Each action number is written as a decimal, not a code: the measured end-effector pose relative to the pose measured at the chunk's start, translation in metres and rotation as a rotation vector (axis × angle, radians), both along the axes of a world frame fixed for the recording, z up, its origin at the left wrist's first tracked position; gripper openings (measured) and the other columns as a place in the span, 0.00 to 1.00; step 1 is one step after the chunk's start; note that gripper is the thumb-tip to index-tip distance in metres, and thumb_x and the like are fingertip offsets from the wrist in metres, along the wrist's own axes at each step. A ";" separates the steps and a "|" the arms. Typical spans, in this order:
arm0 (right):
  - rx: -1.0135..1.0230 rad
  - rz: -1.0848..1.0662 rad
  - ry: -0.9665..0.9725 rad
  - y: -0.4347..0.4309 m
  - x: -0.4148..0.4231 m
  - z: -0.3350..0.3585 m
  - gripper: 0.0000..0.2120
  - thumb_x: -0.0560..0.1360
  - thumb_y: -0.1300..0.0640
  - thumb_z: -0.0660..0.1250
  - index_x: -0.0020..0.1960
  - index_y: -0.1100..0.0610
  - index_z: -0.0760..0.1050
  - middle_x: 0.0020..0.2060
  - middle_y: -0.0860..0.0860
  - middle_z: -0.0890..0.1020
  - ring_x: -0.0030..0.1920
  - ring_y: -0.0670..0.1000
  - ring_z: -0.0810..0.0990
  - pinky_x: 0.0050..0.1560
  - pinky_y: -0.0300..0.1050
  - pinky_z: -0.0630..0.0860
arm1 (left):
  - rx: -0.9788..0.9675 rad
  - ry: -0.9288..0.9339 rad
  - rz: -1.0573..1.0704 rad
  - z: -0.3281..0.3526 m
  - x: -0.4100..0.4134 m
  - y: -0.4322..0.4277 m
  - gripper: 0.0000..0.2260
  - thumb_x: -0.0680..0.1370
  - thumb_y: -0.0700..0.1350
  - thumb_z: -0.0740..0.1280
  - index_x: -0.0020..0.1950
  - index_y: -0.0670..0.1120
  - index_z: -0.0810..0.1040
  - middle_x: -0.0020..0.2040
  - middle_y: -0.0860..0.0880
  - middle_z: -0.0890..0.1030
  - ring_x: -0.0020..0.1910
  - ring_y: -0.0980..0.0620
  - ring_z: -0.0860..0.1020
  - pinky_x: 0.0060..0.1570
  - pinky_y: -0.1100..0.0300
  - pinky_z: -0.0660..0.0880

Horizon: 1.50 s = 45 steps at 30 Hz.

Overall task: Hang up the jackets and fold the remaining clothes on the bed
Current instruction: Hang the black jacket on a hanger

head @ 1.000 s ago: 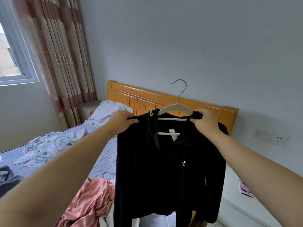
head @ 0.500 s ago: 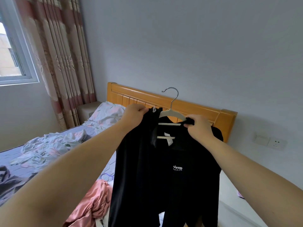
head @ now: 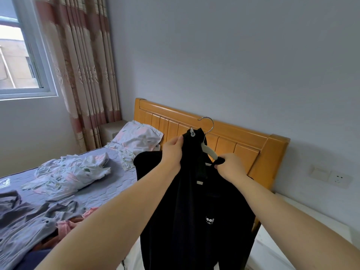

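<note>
Since the earlier frames the hanger (head: 208,151) has tipped, right arm down, and the hands have drawn closer together.
Left hand (head: 172,152) grips the black jacket (head: 194,211) at the collar; right hand (head: 228,167) pinches its fabric at the hanger's lower end. The jacket hangs in the air before the headboard (head: 243,143), with loose clothes (head: 25,221) on the bed (head: 116,184) to its left.

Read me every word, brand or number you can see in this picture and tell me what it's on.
"eep": white letters on the chest of the black jacket; the start of the word does not show at a fold.
The smaller white line under it: too blurred to read.
White label inside the collar: nothing legible.
</note>
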State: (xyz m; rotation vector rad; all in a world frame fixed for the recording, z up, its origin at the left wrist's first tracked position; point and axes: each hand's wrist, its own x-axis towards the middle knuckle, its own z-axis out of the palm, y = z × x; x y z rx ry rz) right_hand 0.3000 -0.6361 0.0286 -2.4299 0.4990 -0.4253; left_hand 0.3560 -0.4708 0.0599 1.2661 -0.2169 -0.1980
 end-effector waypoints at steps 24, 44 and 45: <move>0.207 0.022 -0.222 -0.033 0.010 0.013 0.10 0.75 0.62 0.69 0.56 0.59 0.80 0.46 0.51 0.81 0.50 0.52 0.78 0.45 0.40 0.70 | 0.778 -0.339 0.450 -0.019 0.104 0.117 0.12 0.80 0.38 0.58 0.47 0.36 0.80 0.43 0.40 0.79 0.44 0.45 0.74 0.43 0.56 0.67; 0.117 -0.031 -0.182 -0.039 0.003 0.010 0.09 0.73 0.63 0.71 0.53 0.60 0.80 0.45 0.51 0.80 0.50 0.54 0.77 0.48 0.43 0.68 | 1.169 -0.651 -0.209 0.026 0.088 0.073 0.10 0.81 0.52 0.59 0.46 0.53 0.78 0.44 0.55 0.79 0.48 0.53 0.78 0.56 0.57 0.73; 0.118 -0.030 -0.192 -0.037 0.004 0.009 0.09 0.73 0.62 0.71 0.54 0.59 0.80 0.46 0.52 0.81 0.49 0.52 0.77 0.48 0.43 0.68 | 1.261 -0.692 -0.257 0.024 0.080 0.069 0.11 0.82 0.54 0.58 0.45 0.55 0.77 0.43 0.56 0.78 0.46 0.55 0.77 0.53 0.58 0.72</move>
